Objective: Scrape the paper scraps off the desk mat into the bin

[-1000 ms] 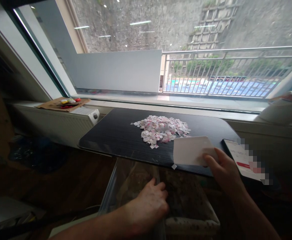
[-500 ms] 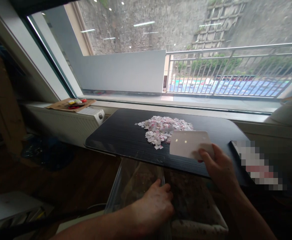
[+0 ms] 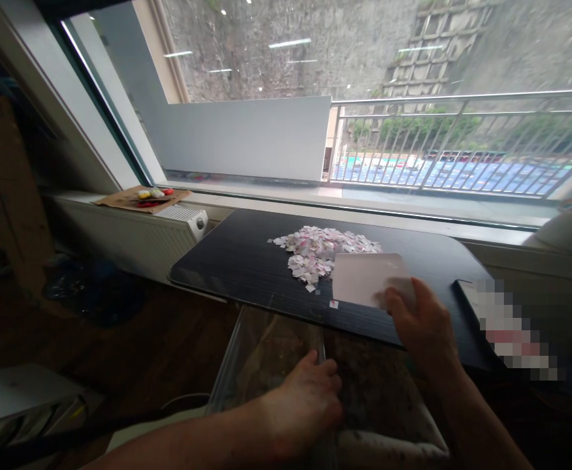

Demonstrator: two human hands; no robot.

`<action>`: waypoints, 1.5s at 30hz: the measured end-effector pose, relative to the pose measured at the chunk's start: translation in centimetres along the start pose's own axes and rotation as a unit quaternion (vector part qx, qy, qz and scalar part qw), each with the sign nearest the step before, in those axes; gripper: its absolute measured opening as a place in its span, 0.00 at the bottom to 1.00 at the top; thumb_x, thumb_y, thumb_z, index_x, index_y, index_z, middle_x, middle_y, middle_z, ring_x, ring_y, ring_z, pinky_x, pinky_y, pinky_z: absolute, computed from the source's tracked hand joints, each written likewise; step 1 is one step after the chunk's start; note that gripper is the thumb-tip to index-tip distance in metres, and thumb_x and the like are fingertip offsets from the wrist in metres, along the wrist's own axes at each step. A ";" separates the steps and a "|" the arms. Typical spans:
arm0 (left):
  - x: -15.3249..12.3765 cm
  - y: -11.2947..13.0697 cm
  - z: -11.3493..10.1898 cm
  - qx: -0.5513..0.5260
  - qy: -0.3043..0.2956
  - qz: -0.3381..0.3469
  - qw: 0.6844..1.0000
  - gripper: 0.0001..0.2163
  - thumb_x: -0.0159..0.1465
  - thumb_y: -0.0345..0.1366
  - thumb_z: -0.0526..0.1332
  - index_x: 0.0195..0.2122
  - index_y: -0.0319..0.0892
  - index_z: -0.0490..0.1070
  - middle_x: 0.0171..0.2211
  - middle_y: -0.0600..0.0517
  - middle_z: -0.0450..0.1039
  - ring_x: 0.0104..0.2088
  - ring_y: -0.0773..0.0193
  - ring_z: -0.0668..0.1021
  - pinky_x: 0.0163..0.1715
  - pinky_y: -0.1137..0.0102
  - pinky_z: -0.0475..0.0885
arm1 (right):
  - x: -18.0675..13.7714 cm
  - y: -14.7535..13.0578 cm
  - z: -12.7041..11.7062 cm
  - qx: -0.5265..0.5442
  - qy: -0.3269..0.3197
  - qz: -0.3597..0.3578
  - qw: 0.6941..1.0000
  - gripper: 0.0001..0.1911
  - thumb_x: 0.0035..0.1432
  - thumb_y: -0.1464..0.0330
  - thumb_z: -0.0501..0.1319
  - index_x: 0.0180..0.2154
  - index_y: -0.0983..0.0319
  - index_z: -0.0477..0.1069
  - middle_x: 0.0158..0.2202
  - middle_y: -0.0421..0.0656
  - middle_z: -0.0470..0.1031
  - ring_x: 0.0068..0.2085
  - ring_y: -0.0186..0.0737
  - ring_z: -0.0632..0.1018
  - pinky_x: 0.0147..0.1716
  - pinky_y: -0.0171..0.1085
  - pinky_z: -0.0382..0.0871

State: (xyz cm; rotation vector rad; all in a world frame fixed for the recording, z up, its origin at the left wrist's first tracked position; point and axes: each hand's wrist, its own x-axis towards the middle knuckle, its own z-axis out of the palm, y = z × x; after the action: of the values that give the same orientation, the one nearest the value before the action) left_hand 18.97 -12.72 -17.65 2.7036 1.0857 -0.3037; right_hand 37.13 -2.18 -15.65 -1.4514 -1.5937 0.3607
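Observation:
My right hand (image 3: 426, 320) pinches a flat white plastic scraper (image 3: 364, 277) by its right end, tilted over the dark table. Beyond the scraper's left edge lies a heap of small paper scraps (image 3: 315, 245), white with pink marks. One loose paper scrap (image 3: 333, 304) rests just below the scraper's lower left corner. Below the table's front edge, my left hand (image 3: 310, 398) is closed over the right rim of a clear plastic bin (image 3: 256, 346). Its fingertips curl over that rim.
The dark tabletop (image 3: 217, 254) stands against the window sill. At its right lies a blurred-out flat object (image 3: 511, 333). A white radiator (image 3: 134, 235) with cardboard (image 3: 114, 200) on top is to the left. A white cabinet (image 3: 26, 398) stands at lower left.
A loose paper scrap now shows below the scraper, near the table's front edge. The scraper has tilted slightly; my left hand stays on the bin rim. The view has shifted a little.

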 end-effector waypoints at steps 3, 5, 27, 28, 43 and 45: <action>0.0 -0.1 0.4 -0.005 0.010 0.001 1.000 0.04 0.64 0.30 0.63 0.32 0.39 0.76 0.36 0.48 0.75 0.46 0.52 0.72 0.50 0.52 0.65 | 0.0 0.3 -0.4 -0.021 -0.033 0.001 0.999 0.17 0.54 0.56 0.55 0.37 0.60 0.73 0.28 0.44 0.77 0.27 0.43 0.75 0.30 0.39 0.67; 0.0 -0.2 0.7 0.000 0.015 0.003 1.000 0.04 0.64 0.30 0.64 0.31 0.39 0.75 0.34 0.48 0.74 0.45 0.53 0.72 0.48 0.53 0.65 | 0.1 0.9 -0.8 -0.030 -0.034 0.012 0.999 0.16 0.53 0.57 0.56 0.37 0.60 0.73 0.27 0.42 0.76 0.27 0.42 0.74 0.29 0.39 0.67; -0.1 -0.2 0.6 -0.004 0.027 -0.005 1.000 0.08 0.67 0.31 0.61 0.30 0.40 0.75 0.35 0.49 0.74 0.45 0.53 0.72 0.50 0.53 0.64 | 0.7 5.9 -2.0 0.204 -0.070 0.171 0.961 0.15 0.46 0.60 0.66 0.36 0.60 0.78 0.28 0.40 0.80 0.29 0.42 0.77 0.25 0.36 0.72; -0.1 -0.2 0.7 -0.004 0.028 -0.005 1.000 0.08 0.67 0.31 0.61 0.30 0.40 0.74 0.35 0.49 0.74 0.45 0.53 0.72 0.50 0.53 0.64 | 0.6 5.8 -2.2 0.203 -0.078 0.170 0.961 0.14 0.46 0.60 0.66 0.36 0.59 0.78 0.28 0.40 0.80 0.28 0.42 0.77 0.24 0.37 0.71; -0.1 -0.4 1.3 0.012 0.049 0.012 0.999 0.05 0.63 0.31 0.65 0.29 0.40 0.75 0.33 0.50 0.74 0.43 0.55 0.72 0.47 0.57 0.64 | 0.3 1.5 1.3 0.147 -0.003 0.060 0.987 0.15 0.52 0.57 0.61 0.36 0.60 0.73 0.27 0.41 0.77 0.27 0.41 0.77 0.27 0.39 0.72; -0.1 -0.4 1.4 0.015 0.052 0.013 0.998 0.04 0.61 0.31 0.67 0.29 0.40 0.75 0.32 0.50 0.74 0.42 0.55 0.72 0.46 0.57 0.63 | 0.3 0.6 2.5 0.116 -0.005 0.034 0.993 0.17 0.53 0.55 0.59 0.37 0.61 0.73 0.29 0.44 0.79 0.29 0.43 0.78 0.32 0.41 0.72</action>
State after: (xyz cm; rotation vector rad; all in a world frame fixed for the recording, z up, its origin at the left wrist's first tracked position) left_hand 18.47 -12.87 -18.97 2.7860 1.0801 -0.1775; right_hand 35.61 -0.89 -17.29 -1.3283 -1.4587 0.5743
